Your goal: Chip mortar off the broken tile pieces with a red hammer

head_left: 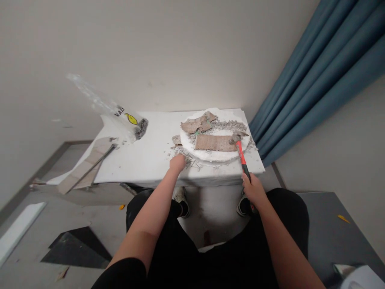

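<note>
My right hand [253, 188] is wrapped round the black grip of a claw hammer [242, 156] with a red and black handle. The hammer's head rests on or just over the right end of a flat brown strip [212, 142] dotted with small holes. That strip lies on a round white slab [192, 150] strewn with grey crumbs. At the slab's front left edge my left hand [178, 162] is closed, its fingertips hidden from me. Thin nail-like pieces [196, 164] and grey bits lie beside it. Behind the strip is a torn, crumpled brown piece [198, 123].
A clear plastic bag [120, 116] with dark contents stands on the white-covered table [153, 160]. A long thin bar [93, 166] lies over a brown board [81, 172] overhanging the left edge. Blue curtains [303, 84] hang at right. Black sheets [76, 249] lie on the floor.
</note>
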### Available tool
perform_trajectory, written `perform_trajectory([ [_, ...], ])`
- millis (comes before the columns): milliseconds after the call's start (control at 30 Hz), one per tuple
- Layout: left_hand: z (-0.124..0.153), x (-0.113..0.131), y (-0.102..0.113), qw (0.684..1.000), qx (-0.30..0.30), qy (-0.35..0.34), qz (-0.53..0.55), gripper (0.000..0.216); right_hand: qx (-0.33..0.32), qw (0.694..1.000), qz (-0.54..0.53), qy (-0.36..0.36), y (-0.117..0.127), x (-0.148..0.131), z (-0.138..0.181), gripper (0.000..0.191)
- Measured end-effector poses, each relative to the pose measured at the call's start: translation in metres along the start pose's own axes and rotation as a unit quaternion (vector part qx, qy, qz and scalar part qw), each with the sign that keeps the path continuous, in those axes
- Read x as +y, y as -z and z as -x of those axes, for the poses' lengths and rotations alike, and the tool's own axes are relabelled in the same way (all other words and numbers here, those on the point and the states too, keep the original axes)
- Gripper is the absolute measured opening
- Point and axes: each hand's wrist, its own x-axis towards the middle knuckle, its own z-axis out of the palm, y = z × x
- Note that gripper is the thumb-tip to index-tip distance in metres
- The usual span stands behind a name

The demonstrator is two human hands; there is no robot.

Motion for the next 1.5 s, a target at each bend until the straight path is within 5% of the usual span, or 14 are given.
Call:
perform_trajectory([
  [433,-0.008,0.007,-0.019,0.998,0.042,0.020,0.047,0.023,-0.038,0.990,0.131,0.047,-0.012,-0.007,0.018,0.032],
  [1500,-0.013,0.006,-0.013,0.997,0.017,-0.080,0.003,0.025,-0.069,0.993,0.082,0.047,-0.018,0.000,0.010,0.029],
])
